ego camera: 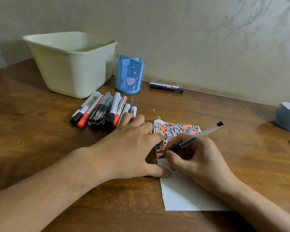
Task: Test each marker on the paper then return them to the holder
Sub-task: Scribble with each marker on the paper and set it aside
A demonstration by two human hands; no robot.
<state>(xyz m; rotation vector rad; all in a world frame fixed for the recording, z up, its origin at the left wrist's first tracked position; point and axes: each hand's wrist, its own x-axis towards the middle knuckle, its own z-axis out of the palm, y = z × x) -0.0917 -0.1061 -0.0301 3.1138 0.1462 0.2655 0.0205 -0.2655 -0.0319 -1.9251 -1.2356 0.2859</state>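
A white sheet of paper lies on the wooden table, its upper part covered with black, red and blue scribbles. My right hand grips a clear-barrelled black pen, its tip down on the scribbled area. My left hand lies flat with fingers spread, pressing on the paper's left edge. A pile of several whiteboard markers and pens lies just beyond my left hand. The blue translucent holder with a cat picture stands upright behind the pile; nothing sticks up out of it.
A cream plastic tub stands at the back left beside the holder. Two pens lie near the wall to the holder's right. A blue bowl sits at the right edge. The wall runs close behind.
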